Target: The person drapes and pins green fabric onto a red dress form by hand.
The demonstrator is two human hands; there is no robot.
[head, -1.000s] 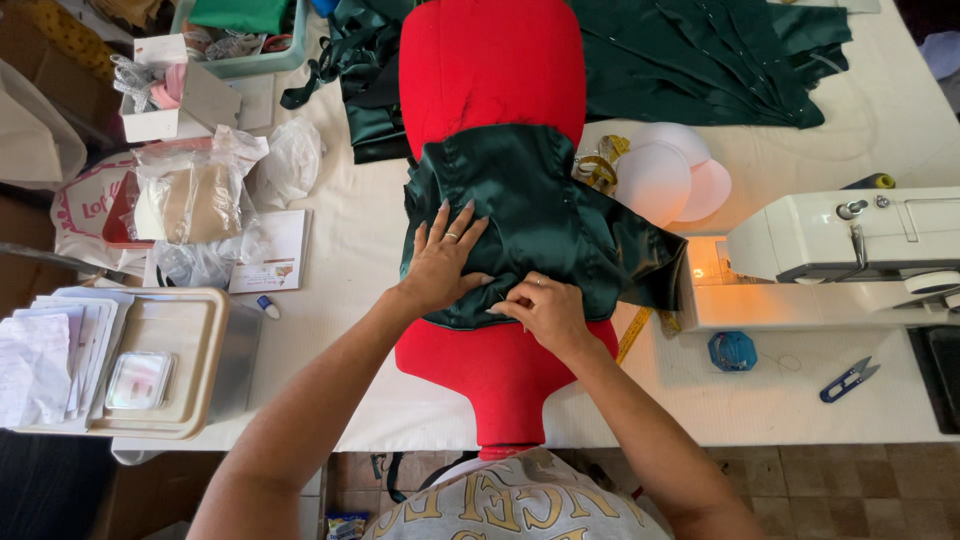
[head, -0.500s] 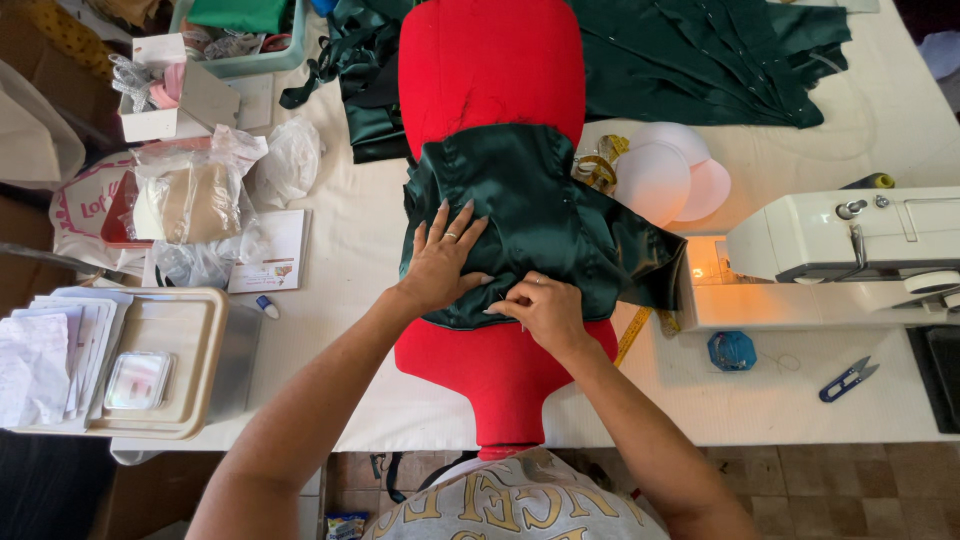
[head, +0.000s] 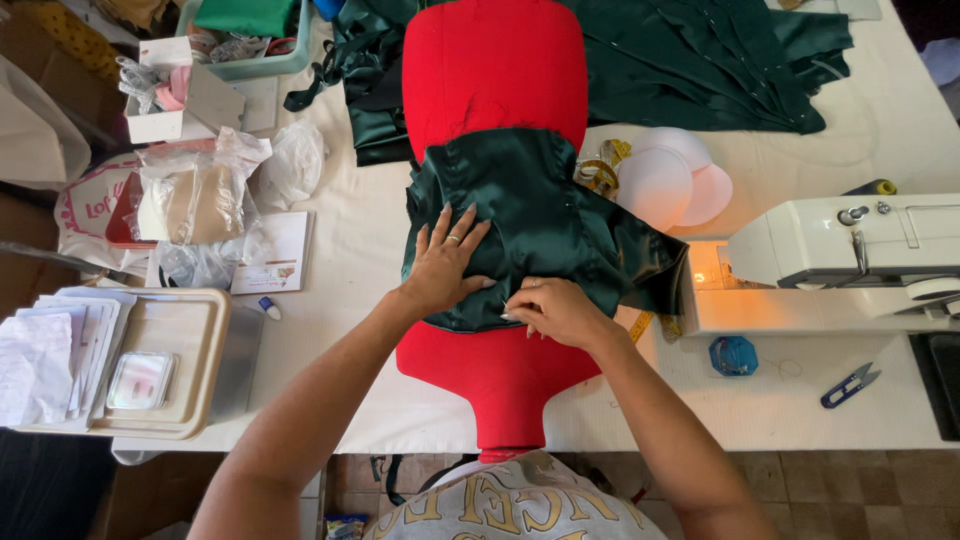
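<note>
Beside hands (head: 447, 265), papers in tray (head: 200, 330)

green cloth (head: 540, 220): glossy satin | dress form (head: 495, 70): matt red fabric (smooth)

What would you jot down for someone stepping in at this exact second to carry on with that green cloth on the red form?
Left hand: flat, fingers spread, pressing the green satin piece onto the red dress form.
Right hand: pinching at the piece's lower edge; something thin may be in the fingertips, too small to tell.
Done: the piece is wrapped around the form's middle.
Left: the lower edge looks unfinished.
Nearby: sewing machine, blue thread snips, more green fabric on the white table.
</note>
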